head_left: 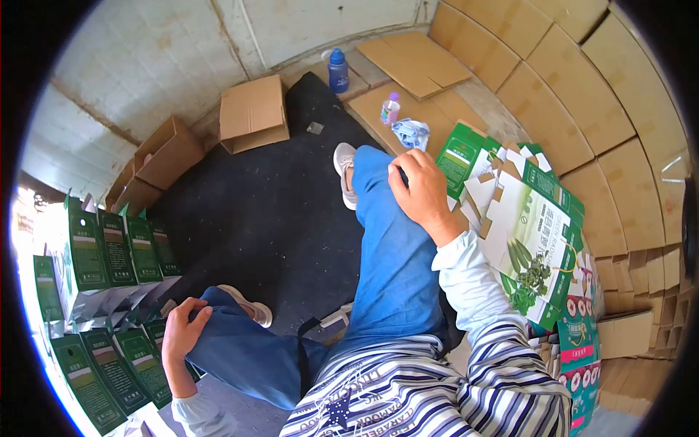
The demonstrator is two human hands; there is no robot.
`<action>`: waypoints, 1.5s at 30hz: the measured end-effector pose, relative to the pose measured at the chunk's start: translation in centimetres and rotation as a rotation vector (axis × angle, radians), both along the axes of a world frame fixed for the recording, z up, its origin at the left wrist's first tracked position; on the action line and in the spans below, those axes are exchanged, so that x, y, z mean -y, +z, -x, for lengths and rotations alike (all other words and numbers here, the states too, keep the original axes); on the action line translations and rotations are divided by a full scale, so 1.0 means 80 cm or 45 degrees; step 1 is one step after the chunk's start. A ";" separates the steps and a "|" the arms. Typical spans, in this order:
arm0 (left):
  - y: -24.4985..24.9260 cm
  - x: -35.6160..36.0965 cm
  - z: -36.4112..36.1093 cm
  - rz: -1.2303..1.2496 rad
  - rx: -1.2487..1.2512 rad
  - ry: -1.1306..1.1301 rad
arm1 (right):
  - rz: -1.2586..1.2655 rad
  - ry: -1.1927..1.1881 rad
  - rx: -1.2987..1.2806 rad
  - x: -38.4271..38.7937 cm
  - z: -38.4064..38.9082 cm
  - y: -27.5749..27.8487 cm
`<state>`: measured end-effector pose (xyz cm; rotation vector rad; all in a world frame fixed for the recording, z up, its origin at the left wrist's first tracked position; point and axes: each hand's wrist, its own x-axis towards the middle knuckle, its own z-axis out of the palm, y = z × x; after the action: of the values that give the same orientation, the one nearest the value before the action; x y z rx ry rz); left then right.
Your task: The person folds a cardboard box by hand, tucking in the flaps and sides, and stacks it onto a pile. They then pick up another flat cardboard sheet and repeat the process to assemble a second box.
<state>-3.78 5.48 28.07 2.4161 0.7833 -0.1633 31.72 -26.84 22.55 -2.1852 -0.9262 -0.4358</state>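
My left hand point(186, 331) rests on my left knee, its fingers curled and pressed together, with nothing visible in it. On my other knee lies my right hand point(422, 189), also with bent fingers held together and no object showing in it. Just right of that hand is a pile of flat printed cartons point(528, 237) in green and white. Green printed boxes point(113, 251) stand in rows to the left of my left hand.
Open brown boxes point(253, 113) stand by the wall. A blue bottle point(338, 73), a small purple-capped bottle point(390, 109) and a crumpled blue-white cloth point(412, 134) are near flat cardboard point(415, 62). Stacked cartons point(575, 95) line the right side. Black matting point(255, 211) covers the floor.
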 end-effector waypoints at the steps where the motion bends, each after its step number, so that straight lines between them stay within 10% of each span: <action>1: -0.001 -0.001 -0.001 0.028 -0.010 0.022 | -0.201 0.022 -0.088 0.009 0.002 -0.007; 5: -0.010 -0.006 0.005 0.032 -0.012 0.062 | -0.529 -0.273 -0.476 0.093 0.004 -0.098; 9: -0.007 -0.004 0.012 -0.003 -0.023 0.075 | 0.333 -0.732 -0.376 0.272 0.012 -0.244; 19: -0.028 0.035 -0.035 -0.676 -0.404 -0.034 | 0.984 -0.845 -0.519 0.340 0.087 -0.275; 31: -0.097 0.045 -0.073 -0.545 -0.304 -0.191 | 0.918 -1.171 -0.459 0.345 0.058 -0.306; 45: -0.083 0.064 -0.077 -0.380 -0.308 -0.125 | 1.219 -0.788 -0.499 0.354 0.031 -0.270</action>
<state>2.34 0.33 21.39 2.7550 0.8457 -0.4101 29.23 -55.18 0.92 -3.2678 -0.1951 0.2465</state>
